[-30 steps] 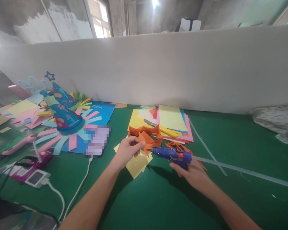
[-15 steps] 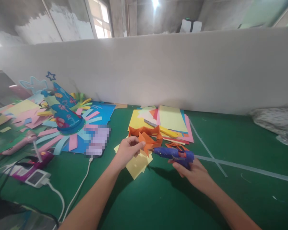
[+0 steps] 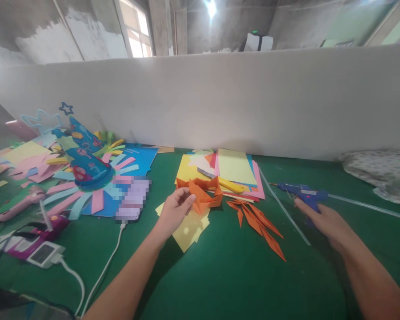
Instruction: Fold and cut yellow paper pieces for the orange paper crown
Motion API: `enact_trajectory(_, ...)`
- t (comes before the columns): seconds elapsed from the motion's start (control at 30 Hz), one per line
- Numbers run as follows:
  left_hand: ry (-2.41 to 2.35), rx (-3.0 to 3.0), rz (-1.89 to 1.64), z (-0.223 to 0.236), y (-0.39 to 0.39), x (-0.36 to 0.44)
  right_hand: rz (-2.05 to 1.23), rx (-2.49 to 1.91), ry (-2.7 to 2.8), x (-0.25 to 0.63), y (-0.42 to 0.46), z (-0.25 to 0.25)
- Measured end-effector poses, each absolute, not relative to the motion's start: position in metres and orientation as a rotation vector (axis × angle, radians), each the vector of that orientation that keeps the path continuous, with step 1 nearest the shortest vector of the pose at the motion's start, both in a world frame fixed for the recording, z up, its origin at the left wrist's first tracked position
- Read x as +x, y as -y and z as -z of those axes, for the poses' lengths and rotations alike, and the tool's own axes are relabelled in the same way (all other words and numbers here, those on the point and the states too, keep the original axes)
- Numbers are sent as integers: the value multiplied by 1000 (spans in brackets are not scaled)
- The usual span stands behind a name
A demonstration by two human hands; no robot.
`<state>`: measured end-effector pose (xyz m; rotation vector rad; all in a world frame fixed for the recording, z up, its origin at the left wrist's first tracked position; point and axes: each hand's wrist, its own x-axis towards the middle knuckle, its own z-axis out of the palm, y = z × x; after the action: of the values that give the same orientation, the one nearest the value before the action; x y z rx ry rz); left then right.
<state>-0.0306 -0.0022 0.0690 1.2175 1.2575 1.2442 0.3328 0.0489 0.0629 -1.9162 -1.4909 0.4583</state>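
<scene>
My left hand [image 3: 177, 209] pinches the near side of an orange folded-paper ring [image 3: 205, 198], held just above some pale yellow square papers [image 3: 188, 231]. Out to the right, my right hand [image 3: 325, 222] is wrapped around the grip of a blue hot glue gun [image 3: 300, 193]. The gun's nozzle points left, and a long clear glue stick [image 3: 370, 206] runs out of its back. Between my hands lie several pointed orange folded-paper pieces [image 3: 258, 222] on the green table [image 3: 240, 284].
Behind the ring is a stack of coloured paper [image 3: 238, 169] with a yellow utility knife [image 3: 230, 184] on it. A loose glue stick [image 3: 286, 209] lies nearer the right. Decorated cone hats [image 3: 88, 164], a phone [image 3: 133, 200], a pink glue gun [image 3: 23, 202] and a power strip [image 3: 36, 246] crowd the left.
My right hand has drawn the glue gun away from the paper ring, out to the right, uncovering the loose orange pieces. My left hand keeps its pinch on the ring.
</scene>
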Motion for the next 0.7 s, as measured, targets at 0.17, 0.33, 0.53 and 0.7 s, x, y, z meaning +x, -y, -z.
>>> enact_trajectory(0.17, -1303, 1285, -1171, -65, 6, -20, -459, -2117, 1582, 337, -46, -67)
enact_trajectory(0.33, -1253, 1366, -1183, -56, 6, -15, -286, -2166, 1709, 338, -43, -66)
enact_trajectory(0.53, -1129, 1368, -1103, -50, 13, -5, -39, -2040, 1792, 314, -35, -75)
enact_trajectory(0.7, -1062, 1496, -1040, -45, 21, 9, -937, -1365, 1898, 241, -15, -78)
